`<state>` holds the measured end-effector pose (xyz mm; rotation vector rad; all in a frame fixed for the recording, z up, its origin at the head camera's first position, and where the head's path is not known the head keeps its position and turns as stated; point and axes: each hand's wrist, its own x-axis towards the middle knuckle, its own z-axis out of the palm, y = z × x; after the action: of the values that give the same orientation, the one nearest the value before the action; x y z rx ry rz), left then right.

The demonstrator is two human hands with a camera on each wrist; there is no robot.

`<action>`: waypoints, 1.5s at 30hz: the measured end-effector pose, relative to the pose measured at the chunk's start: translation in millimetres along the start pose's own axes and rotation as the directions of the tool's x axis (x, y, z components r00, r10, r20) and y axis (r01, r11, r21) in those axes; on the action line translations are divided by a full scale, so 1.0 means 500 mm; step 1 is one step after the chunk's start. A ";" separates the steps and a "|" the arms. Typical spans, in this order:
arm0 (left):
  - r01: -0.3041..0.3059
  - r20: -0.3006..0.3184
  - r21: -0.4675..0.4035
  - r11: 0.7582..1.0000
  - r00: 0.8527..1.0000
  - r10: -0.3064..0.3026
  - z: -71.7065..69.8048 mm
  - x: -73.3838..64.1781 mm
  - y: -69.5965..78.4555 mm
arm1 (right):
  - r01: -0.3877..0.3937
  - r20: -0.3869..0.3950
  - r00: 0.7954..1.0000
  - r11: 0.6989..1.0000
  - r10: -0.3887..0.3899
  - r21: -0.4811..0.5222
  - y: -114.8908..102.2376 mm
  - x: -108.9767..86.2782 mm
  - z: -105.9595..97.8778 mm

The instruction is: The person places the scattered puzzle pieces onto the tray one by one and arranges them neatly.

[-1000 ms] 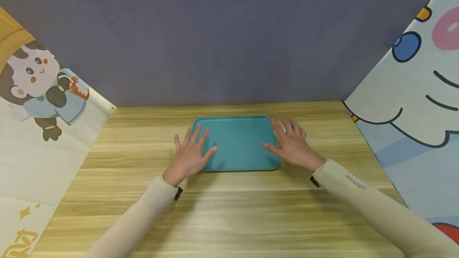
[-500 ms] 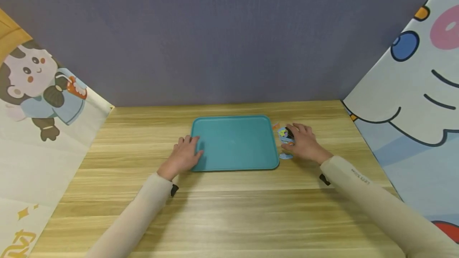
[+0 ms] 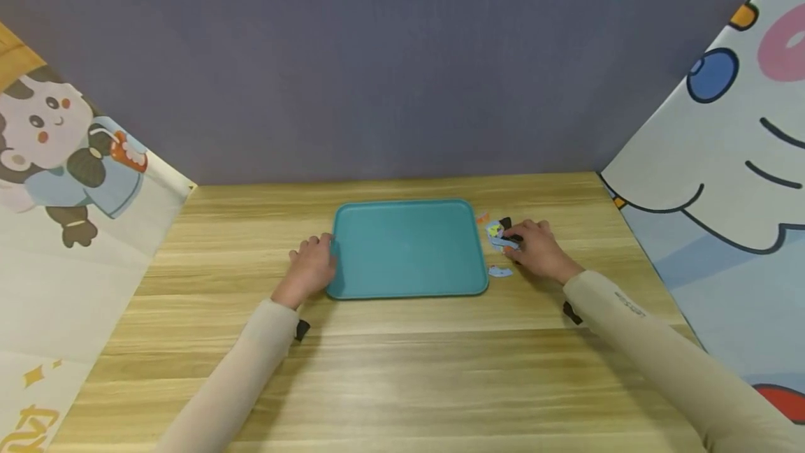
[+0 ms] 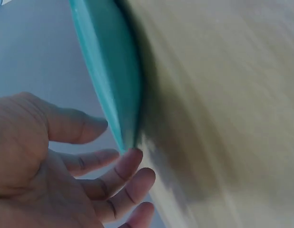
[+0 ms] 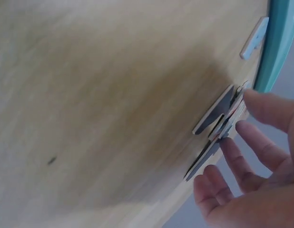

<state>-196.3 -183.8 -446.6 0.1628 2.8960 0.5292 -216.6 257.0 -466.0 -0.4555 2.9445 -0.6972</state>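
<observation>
A teal rectangular tray (image 3: 407, 249) lies flat on the wooden table. My left hand (image 3: 307, 272) is at its left rim; in the left wrist view its thumb and loosely bent fingers (image 4: 130, 164) are right at the tray's edge. Just right of the tray, a small pile of flat printed puzzle pieces (image 3: 495, 228) overlaps, light blue, black and yellow. My right hand (image 3: 536, 252) pinches a light blue puzzle piece (image 3: 502, 242) from the pile between thumb and fingertips. The right wrist view shows dark, thin pieces (image 5: 214, 110) beside the fingers.
A separate light blue piece (image 3: 500, 271) lies near the tray's lower right corner, and a small orange piece (image 3: 482, 218) near its upper right. A grey wall (image 3: 402, 75) stands behind the table, with cartoon-printed panels on the left (image 3: 69, 278) and right (image 3: 723, 173).
Both hands came down from above the tray's ends. The left drew left to the rim, fingers bending; the right moved right to the pieces, uncovering them, and took hold of a light blue one.
</observation>
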 end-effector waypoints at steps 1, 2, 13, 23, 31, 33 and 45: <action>0.013 0.000 -0.005 1.000 1.000 -0.013 0.000 0.001 -0.003 | 0.000 -0.009 1.000 1.000 0.001 0.002 -0.001 0.001 0.000; 0.023 -0.001 -0.007 1.000 1.000 -0.023 0.000 0.003 -0.006 | -0.001 -0.017 1.000 1.000 0.001 0.003 -0.002 0.003 0.000; 0.022 0.014 -0.049 0.999 1.000 -0.022 -0.001 0.010 -0.014 | -0.012 -0.030 0.999 0.999 0.013 0.039 -0.017 0.013 0.004; 0.001 0.026 -0.076 0.997 1.000 0.001 -0.003 0.009 -0.017 | 0.126 -0.007 0.992 0.991 -0.126 0.036 -0.008 0.022 0.002; -0.006 0.050 -0.092 0.996 0.999 0.010 -0.004 0.008 -0.021 | 0.187 0.116 0.975 0.982 -0.190 0.032 -0.002 0.025 -0.007; -0.017 0.046 -0.096 0.995 0.999 0.021 -0.004 0.008 -0.023 | 0.193 0.123 0.973 0.981 -0.196 0.033 -0.003 0.025 -0.009; -0.018 0.087 -0.167 0.986 0.996 0.033 0.001 0.015 -0.035 | 0.121 0.035 0.992 0.991 -0.123 0.060 0.000 0.032 -0.009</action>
<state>-204.7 -199.2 -454.5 0.1940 2.7511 0.7449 -232.4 254.2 -462.1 -0.6412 2.8711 -0.7746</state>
